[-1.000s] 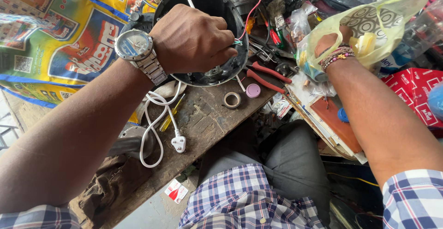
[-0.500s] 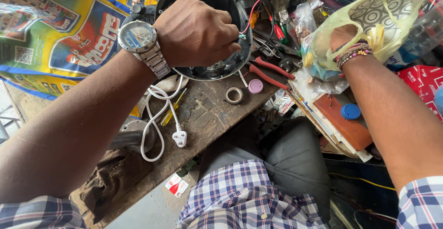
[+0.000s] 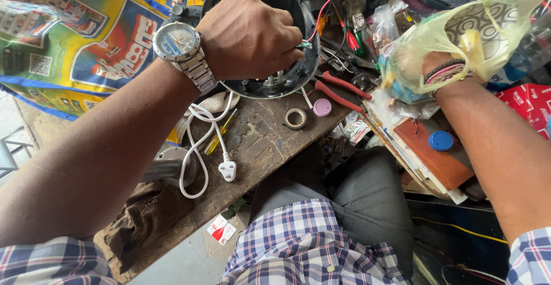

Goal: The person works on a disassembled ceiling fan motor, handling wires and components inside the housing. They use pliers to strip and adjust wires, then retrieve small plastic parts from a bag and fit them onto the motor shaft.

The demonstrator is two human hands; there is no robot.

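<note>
White plug (image 3: 228,171) and tape roll (image 3: 295,118) lie near on wooden surface (image 3: 258,141). Left hand (image 3: 249,35) pinches thin wires (image 3: 305,44) at rim of round black case (image 3: 270,32), just past. Right hand (image 3: 410,67) deep inside yellow plastic bag (image 3: 476,26); grip hidden, cannot tell.

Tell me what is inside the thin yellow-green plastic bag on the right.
The right hand is pushed into the thin yellow-green plastic bag up to its banded wrist. Through the film show a patterned light shape and something blue; what the fingers grip is covered.

left hand (image 3: 249,35) fisted at upper centre, fingers curled tight, wrist bent, forearm from lower left, right hand (image 3: 410,67) upper right, mostly hidden, forearm from lower right
</note>
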